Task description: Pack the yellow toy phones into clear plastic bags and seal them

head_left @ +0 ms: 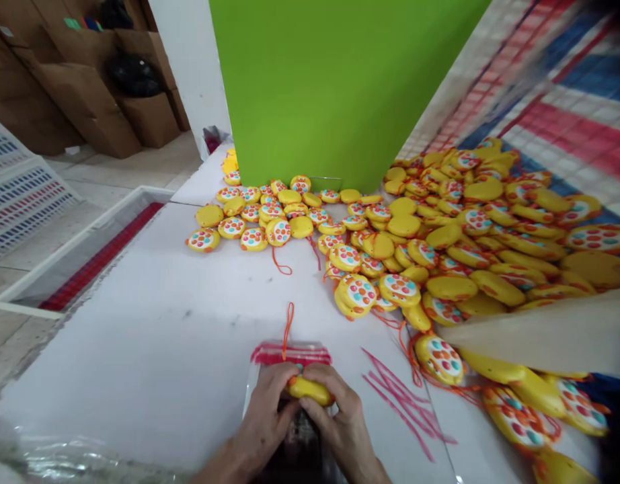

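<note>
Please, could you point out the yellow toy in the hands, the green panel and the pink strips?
Held yellow toy (pixel 311 390), head view: middle of its exposed side.
Green panel (pixel 335 94), head view: middle of its visible face.
Pink strips (pixel 405 400), head view: middle of the bunch.

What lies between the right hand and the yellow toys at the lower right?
In the head view, loose pink strips lie there, with orange cords nearer the toys.
</note>
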Tool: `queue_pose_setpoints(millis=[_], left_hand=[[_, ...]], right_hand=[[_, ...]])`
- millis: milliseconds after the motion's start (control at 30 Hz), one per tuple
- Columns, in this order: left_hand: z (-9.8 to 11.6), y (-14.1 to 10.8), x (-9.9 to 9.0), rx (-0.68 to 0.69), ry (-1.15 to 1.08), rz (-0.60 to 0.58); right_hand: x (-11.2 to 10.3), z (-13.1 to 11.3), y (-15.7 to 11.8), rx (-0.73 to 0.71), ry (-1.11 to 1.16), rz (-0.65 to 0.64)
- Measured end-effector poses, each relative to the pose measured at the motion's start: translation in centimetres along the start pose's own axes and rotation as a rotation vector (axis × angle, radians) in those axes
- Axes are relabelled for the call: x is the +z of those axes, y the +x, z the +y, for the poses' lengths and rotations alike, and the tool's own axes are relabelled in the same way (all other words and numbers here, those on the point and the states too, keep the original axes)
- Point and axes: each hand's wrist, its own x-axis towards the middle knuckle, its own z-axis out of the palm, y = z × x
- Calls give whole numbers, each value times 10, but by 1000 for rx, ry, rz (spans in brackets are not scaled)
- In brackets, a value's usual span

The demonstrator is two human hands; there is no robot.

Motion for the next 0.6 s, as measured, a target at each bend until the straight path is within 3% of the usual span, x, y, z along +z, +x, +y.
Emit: queue_pose_setpoints(millis=[200, 333, 433, 600], left_hand=[[3, -5, 3, 39, 56, -40], [5, 2, 0, 24, 156, -30], [1, 4, 0, 30, 268, 53], [-11, -4, 12, 231, 623, -50]], right_hand=[[7, 2, -6, -83, -94, 30], [-7, 4, -1, -26, -159, -54], [-23, 7, 1, 143, -134, -58], [-35, 8, -1, 545, 331, 55]])
